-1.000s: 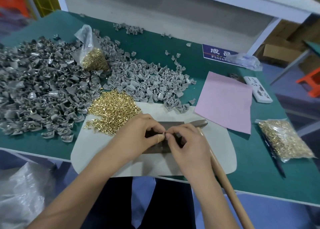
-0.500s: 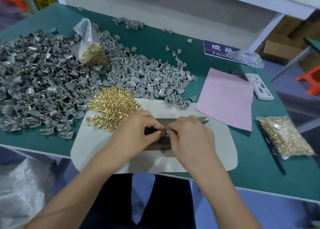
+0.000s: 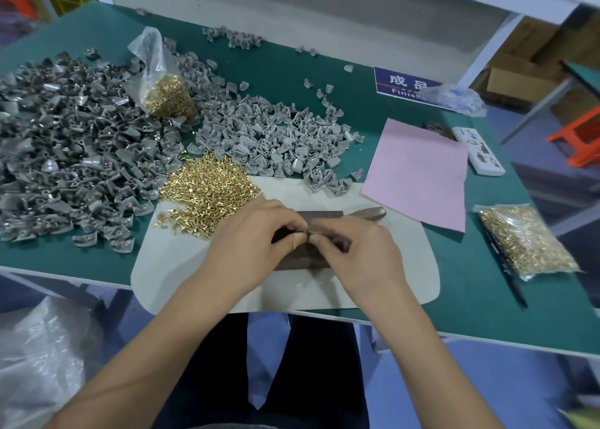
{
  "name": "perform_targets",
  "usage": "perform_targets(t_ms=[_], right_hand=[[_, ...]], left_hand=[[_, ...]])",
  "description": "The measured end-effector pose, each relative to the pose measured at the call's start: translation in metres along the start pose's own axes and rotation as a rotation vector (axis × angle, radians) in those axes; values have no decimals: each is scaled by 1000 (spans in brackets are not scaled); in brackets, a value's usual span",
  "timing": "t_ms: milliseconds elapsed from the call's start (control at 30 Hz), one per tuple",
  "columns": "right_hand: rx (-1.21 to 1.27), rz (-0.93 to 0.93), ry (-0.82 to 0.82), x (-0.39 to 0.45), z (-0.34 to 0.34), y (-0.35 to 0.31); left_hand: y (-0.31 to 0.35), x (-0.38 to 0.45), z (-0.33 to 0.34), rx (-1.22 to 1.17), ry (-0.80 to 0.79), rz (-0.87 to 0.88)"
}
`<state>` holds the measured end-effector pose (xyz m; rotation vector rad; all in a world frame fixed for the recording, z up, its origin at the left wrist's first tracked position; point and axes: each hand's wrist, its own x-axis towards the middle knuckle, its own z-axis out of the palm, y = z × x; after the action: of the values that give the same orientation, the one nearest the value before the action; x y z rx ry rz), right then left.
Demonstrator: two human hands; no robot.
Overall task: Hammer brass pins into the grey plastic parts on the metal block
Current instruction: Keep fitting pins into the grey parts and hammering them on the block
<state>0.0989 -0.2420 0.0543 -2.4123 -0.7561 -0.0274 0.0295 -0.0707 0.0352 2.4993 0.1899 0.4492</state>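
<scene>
Over the metal block near the table's front edge, my left hand and right hand pinch something tiny between fingertips, probably a light, slippery brass pin best held by its shank.

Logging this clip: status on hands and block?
Left hand and right hand pinching a small part together over metal block. Hammer head idle behind. Nothing blocking.

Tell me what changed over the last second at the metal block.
The wooden hammer handle seen by the right forearm a second ago is out of view. Both hands stayed together over the metal block: left hand and right hand still pinch something small between their fingertips. The loose brass pins are unmoved.
</scene>
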Motion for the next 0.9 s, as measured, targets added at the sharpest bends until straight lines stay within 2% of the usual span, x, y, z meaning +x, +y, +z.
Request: perform_targets(t_ms=[33,100,133,167,233,367,500,600,800,900], right_hand=[[21,33,75,-3,-1,4],[-175,126,220,-9,-4,15],[-323,192,194,-11,-4,21],[-445,268,99,-13,-3,26],[-517,361,-66,-13,-1,33],[-420,440,-10,-7,-10,46],[-454,416,-132,-2,-24,59],[-336,486,-182,3,-28,63],[64,528,-24,-9,-38,68],[154,419,94,-18,-49,66]], left_hand=[[2,0,0,23,5,-8],[4,0,1,31,17,-35],[4,-1,1,24,22,-45],[5,-1,2,17,22,-54],[5,-2,3,11,13,-70],[5,-1,1,13,5,-75],[5,-1,2,14,22,-76],[5,-1,3,15,27,-82],[5,-3,3,-5,28,-91],[5,-2,3,-1,22,-98]])
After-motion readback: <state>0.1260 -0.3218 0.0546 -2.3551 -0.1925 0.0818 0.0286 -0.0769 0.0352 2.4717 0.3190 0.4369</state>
